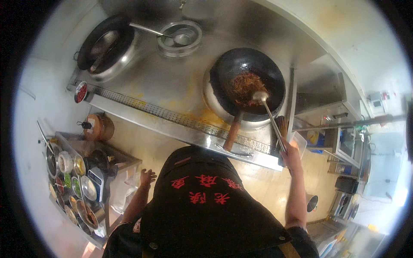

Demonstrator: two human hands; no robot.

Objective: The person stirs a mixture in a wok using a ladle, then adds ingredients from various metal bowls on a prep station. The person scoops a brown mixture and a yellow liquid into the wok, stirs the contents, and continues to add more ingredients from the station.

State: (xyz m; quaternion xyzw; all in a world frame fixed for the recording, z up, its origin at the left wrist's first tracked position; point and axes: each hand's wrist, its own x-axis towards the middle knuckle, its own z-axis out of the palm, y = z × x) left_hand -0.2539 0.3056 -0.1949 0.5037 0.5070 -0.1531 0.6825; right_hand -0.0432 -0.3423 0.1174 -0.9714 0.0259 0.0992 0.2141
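My right hand (290, 155) is closed around the long handle of a metal wok ladle (260, 96). The ladle's bowl rests in shredded brown food (246, 84) inside a black wok (272, 69). That wok sits on a round burner ring, and its wooden handle (233, 133) points towards me, untouched. My left hand (148, 176) hangs at my left side with its fingers apart, holding nothing, beside my dark apron (206, 222).
A second wok (120, 35) holding a perforated strainer stands far left. Near it are a metal pot (179, 48) with a ladle and a small bowl of red pieces (80, 92). Ingredient bowls crowd a side table (130, 160). A bamboo brush (282, 127) stands right of the near wok.
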